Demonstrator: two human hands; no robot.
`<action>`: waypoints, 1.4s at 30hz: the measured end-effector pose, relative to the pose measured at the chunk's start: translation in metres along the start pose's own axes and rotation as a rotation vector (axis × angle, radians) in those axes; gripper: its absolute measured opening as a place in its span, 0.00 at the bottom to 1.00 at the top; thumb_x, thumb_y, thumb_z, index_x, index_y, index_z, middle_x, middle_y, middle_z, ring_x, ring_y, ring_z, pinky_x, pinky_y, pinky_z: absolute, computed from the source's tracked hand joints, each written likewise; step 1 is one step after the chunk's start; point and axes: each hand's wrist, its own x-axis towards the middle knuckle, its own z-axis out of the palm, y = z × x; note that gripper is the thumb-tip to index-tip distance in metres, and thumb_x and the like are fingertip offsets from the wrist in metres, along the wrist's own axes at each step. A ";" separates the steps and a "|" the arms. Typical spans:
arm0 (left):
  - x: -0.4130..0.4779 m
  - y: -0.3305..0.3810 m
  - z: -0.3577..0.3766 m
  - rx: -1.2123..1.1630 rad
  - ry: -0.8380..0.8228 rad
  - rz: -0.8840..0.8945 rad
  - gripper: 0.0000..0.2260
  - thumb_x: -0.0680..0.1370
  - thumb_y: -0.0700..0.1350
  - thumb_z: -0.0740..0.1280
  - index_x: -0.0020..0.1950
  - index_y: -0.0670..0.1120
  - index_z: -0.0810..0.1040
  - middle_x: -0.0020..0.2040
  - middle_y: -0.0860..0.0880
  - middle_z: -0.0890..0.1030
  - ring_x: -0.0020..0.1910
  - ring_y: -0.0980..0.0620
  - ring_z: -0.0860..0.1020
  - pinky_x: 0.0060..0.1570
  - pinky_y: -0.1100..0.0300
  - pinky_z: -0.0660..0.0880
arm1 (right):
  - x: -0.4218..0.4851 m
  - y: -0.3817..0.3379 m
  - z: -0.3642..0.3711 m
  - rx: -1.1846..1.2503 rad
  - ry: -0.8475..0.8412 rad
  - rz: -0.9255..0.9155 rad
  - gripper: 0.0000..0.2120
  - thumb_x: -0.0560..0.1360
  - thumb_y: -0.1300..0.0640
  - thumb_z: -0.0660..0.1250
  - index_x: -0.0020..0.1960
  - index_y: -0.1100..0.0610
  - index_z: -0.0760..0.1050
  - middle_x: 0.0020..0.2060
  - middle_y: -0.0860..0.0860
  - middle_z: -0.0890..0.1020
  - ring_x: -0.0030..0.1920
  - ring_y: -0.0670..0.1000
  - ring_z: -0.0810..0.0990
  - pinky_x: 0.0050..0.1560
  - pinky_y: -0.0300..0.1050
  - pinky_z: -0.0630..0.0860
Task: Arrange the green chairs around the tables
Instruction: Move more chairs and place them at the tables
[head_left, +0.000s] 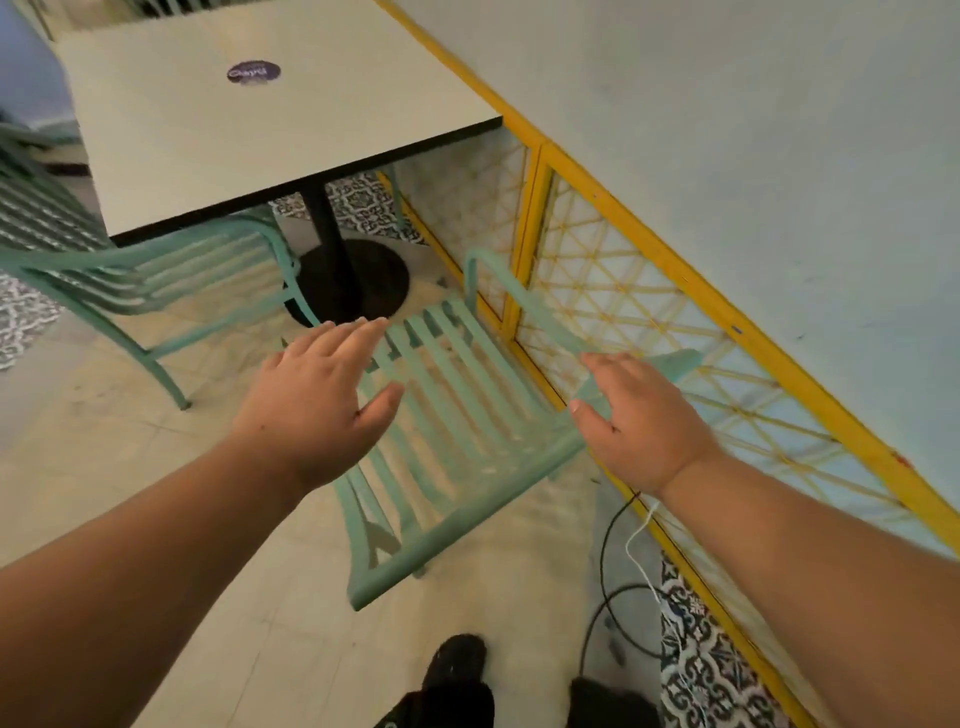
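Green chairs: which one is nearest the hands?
The chair beside the yellow railing, under the left hand and right hand; the other chair sits left, partly under the table.

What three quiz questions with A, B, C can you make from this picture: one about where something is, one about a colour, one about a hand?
1. Where is the round purple sticker?
A. On the table top
B. On a chair seat
C. On the floor

2. What colour is the lattice fence?
A. Red
B. Yellow
C. Blue

3. How is the left hand?
A. In a fist
B. Holding a cup
C. Open, fingers straight

Answers: A, the sticker lies on the pale table top; B, its frame and crossed strips are yellow; C, the fingers stretch out above the green chair and hold nothing.
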 end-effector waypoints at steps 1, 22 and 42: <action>-0.001 0.004 0.003 -0.003 0.010 -0.035 0.33 0.79 0.67 0.50 0.81 0.54 0.58 0.77 0.49 0.70 0.77 0.45 0.65 0.72 0.40 0.65 | 0.005 0.006 -0.001 -0.009 -0.023 -0.029 0.28 0.82 0.48 0.64 0.78 0.60 0.67 0.72 0.58 0.74 0.73 0.58 0.68 0.73 0.52 0.62; -0.045 0.087 0.126 0.038 -0.202 -0.440 0.49 0.68 0.84 0.43 0.84 0.58 0.49 0.83 0.54 0.59 0.82 0.46 0.53 0.78 0.43 0.55 | 0.091 0.102 0.040 -0.136 -0.328 -0.302 0.39 0.78 0.29 0.50 0.78 0.54 0.66 0.75 0.53 0.71 0.78 0.58 0.63 0.76 0.57 0.62; 0.018 0.060 0.151 0.131 -0.179 -0.280 0.42 0.62 0.86 0.34 0.32 0.53 0.71 0.29 0.55 0.73 0.26 0.58 0.72 0.25 0.61 0.67 | 0.154 0.096 0.065 -0.383 -0.159 -0.363 0.28 0.79 0.39 0.56 0.28 0.56 0.68 0.23 0.50 0.70 0.25 0.50 0.67 0.26 0.44 0.57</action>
